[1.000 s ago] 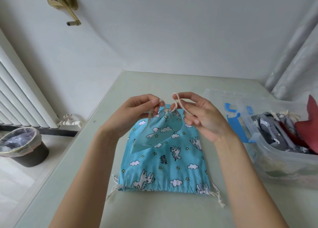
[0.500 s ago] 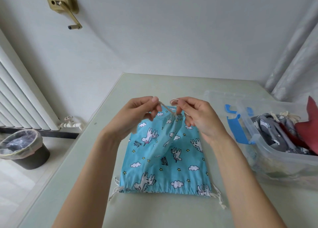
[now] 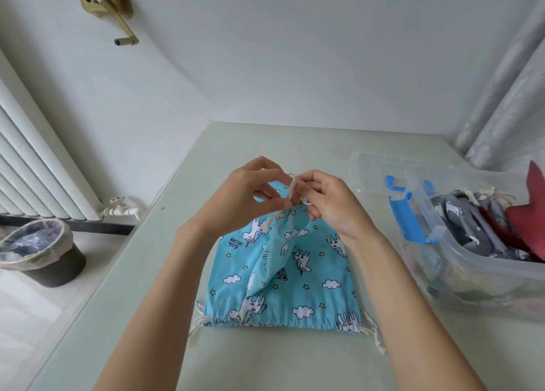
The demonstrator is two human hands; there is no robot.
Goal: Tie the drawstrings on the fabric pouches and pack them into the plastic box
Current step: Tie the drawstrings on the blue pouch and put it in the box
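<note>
A blue pouch point(image 3: 306, 272) with white unicorns and clouds lies on the pale green table point(image 3: 265, 358). A second blue pouch, smaller and gathered at its mouth, lies on top of it. My left hand point(image 3: 247, 196) and my right hand point(image 3: 327, 202) meet above that gathered mouth, and each pinches the cream drawstring point(image 3: 292, 184), which loops between my fingertips. The clear plastic box point(image 3: 477, 261) with blue latches stands at the right and holds grey and dark red pouches.
The box's clear lid point(image 3: 380, 172) lies behind it on the table. A bin point(image 3: 41, 255) lined with a plastic bag stands on the floor at the left, below a white radiator point(image 3: 35, 172). A curtain point(image 3: 507, 90) hangs at the right.
My hands have come closer together and lifted the drawstring into a small loop. The small pouch has shifted and now hangs more upright from its cord.
</note>
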